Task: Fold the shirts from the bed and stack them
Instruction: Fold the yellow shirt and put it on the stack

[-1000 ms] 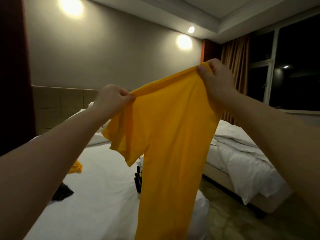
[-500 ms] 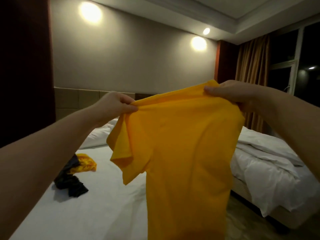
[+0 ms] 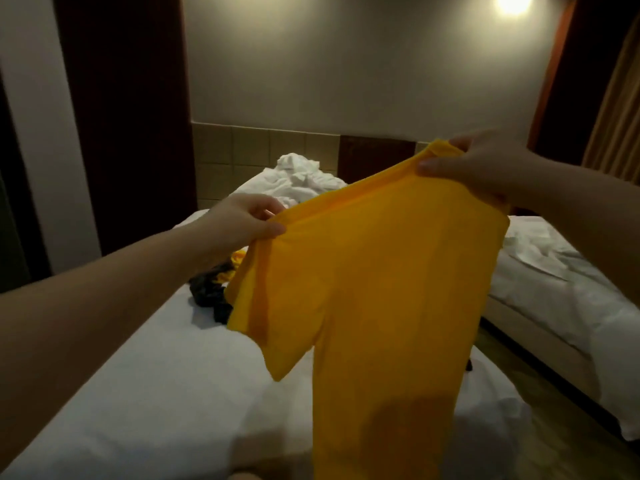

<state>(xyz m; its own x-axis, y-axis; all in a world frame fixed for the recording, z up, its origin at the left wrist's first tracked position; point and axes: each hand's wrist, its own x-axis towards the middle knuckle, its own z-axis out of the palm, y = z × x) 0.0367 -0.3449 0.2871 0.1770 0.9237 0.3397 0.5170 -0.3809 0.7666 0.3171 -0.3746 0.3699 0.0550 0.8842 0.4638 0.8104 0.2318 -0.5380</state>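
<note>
Yellow shirt (image 3: 381, 289) is hanging over white bed (image 3: 138, 393), left hand (image 3: 239, 220) pinching it at nine o'clock, right hand (image 3: 478, 168) at two.

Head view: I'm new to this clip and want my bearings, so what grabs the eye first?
The bright yellow short-sleeved fabric shirt fills the centre, held up by its top edge between the left hand and the right hand. Behind it, a crumpled heap of dark and yellow clothes lies on the white-sheeted bed.
</note>
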